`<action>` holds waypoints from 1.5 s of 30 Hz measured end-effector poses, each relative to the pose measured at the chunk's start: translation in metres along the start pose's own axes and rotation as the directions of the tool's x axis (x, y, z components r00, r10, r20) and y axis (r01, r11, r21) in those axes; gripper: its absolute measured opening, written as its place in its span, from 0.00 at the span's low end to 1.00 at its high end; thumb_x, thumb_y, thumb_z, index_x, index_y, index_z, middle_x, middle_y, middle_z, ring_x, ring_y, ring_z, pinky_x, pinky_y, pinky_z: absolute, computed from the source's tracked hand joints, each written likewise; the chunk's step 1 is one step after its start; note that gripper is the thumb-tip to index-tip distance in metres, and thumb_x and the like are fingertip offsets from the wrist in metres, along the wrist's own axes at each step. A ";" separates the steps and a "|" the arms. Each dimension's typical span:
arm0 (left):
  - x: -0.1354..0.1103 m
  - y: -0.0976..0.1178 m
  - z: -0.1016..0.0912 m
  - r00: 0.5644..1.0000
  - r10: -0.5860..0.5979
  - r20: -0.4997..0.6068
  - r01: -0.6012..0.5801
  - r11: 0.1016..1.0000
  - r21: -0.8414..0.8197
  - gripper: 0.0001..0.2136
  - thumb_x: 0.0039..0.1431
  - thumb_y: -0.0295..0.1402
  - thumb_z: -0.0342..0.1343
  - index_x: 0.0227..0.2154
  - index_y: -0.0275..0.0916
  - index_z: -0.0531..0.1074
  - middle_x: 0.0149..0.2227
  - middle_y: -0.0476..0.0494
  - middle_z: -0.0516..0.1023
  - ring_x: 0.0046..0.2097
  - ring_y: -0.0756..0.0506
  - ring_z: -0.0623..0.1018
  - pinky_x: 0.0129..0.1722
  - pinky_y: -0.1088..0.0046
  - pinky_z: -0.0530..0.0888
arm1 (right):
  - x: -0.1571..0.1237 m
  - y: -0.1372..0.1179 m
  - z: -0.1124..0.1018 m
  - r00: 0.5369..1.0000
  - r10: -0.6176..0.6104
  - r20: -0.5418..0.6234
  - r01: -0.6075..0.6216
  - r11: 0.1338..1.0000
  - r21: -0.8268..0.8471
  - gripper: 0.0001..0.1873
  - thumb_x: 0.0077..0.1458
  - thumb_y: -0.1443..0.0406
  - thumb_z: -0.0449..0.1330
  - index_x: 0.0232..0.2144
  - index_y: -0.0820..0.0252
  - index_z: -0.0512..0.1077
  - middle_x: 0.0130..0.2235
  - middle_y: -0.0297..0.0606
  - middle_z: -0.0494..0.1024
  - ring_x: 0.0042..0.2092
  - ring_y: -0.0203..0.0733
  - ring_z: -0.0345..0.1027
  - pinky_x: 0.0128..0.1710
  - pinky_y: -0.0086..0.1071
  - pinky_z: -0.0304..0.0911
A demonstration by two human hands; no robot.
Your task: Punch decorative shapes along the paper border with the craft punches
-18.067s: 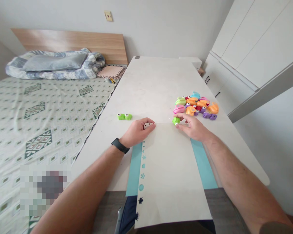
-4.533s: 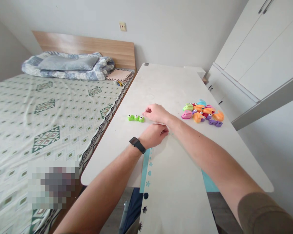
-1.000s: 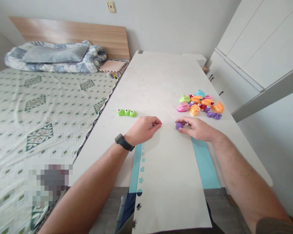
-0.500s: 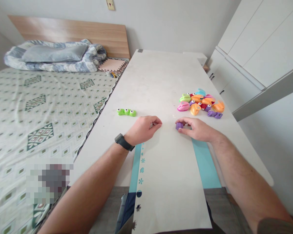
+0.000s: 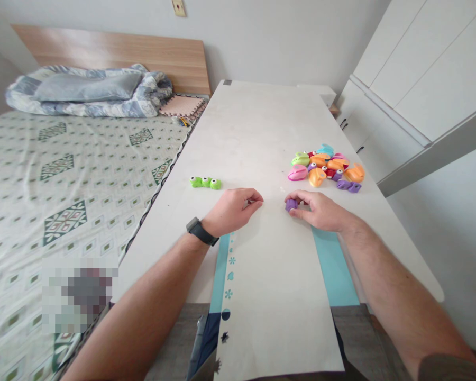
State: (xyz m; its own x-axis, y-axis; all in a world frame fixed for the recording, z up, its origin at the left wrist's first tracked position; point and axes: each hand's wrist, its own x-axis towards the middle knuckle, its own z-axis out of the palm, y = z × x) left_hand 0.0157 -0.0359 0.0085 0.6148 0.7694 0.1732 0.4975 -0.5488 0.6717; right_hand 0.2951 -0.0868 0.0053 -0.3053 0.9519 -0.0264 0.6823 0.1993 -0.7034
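A long cream paper sheet (image 5: 280, 286) lies over a teal sheet (image 5: 333, 267) on the white table (image 5: 254, 127). Punched shapes run down the cream sheet's left edge. My right hand (image 5: 321, 210) pinches a small purple punch (image 5: 291, 205) at the sheet's far edge. My left hand (image 5: 234, 210), with a black watch on its wrist, is curled closed on the sheet's far left corner; whether anything is in it is hidden.
Three green punches (image 5: 206, 183) sit in a row left of my hands. A pile of colourful punches (image 5: 326, 168) lies at the right. A bed (image 5: 63, 174) adjoins the table's left side, white cabinets (image 5: 412, 79) stand at the right.
Since 4.5 s ago my right hand left the green punches and now holds a purple punch at the sheet's far edge. Over the last second both hands stay almost still.
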 end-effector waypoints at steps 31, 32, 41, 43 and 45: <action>0.011 0.013 0.015 0.968 0.211 -0.136 -0.160 0.937 0.311 0.32 0.58 0.56 0.62 0.57 0.39 0.71 0.53 0.36 0.79 0.55 0.35 0.77 0.58 0.54 0.68 | 0.004 -0.005 0.010 0.998 -0.010 -0.055 0.012 0.999 0.032 0.12 0.57 0.65 0.62 0.45 0.55 0.74 0.43 0.38 0.79 0.44 0.45 0.73 0.48 0.39 0.67; 0.013 0.016 0.020 0.967 0.228 -0.112 -0.187 0.937 0.294 0.32 0.59 0.57 0.61 0.58 0.38 0.70 0.53 0.36 0.79 0.55 0.36 0.77 0.58 0.55 0.67 | 0.003 -0.006 0.011 0.998 -0.017 -0.060 0.018 1.000 0.025 0.12 0.57 0.65 0.62 0.45 0.55 0.74 0.43 0.38 0.79 0.44 0.46 0.73 0.48 0.39 0.67; 0.028 0.032 0.040 0.969 0.234 0.083 -0.247 0.944 0.218 0.23 0.64 0.52 0.59 0.52 0.40 0.70 0.45 0.41 0.82 0.48 0.39 0.81 0.54 0.58 0.70 | 0.003 -0.016 0.012 0.992 -0.100 -0.071 0.098 0.995 -0.037 0.13 0.55 0.71 0.61 0.44 0.58 0.74 0.44 0.41 0.80 0.45 0.47 0.72 0.47 0.38 0.65; 0.030 0.031 0.039 0.969 0.222 0.112 -0.241 0.947 0.211 0.21 0.64 0.50 0.59 0.50 0.39 0.70 0.45 0.41 0.82 0.46 0.39 0.81 0.51 0.60 0.71 | 0.003 -0.017 0.013 0.991 -0.111 -0.075 0.107 0.993 -0.048 0.14 0.54 0.72 0.60 0.44 0.58 0.74 0.45 0.42 0.80 0.46 0.47 0.72 0.47 0.38 0.65; 0.033 0.031 0.038 0.965 0.216 0.148 -0.243 0.949 0.203 0.19 0.65 0.49 0.59 0.48 0.39 0.70 0.44 0.41 0.81 0.45 0.40 0.81 0.48 0.63 0.73 | 0.003 -0.016 0.013 0.991 -0.111 -0.073 0.107 0.993 -0.047 0.14 0.55 0.72 0.60 0.44 0.58 0.74 0.45 0.42 0.79 0.47 0.47 0.72 0.47 0.38 0.64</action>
State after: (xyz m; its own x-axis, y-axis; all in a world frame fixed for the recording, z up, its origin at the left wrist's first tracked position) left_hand 0.0744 -0.0398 0.0078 0.7912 0.5759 0.2059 0.4465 -0.7739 0.4492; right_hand 0.2742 -0.0903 0.0070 -0.3296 0.9384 0.1034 0.6758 0.3110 -0.6682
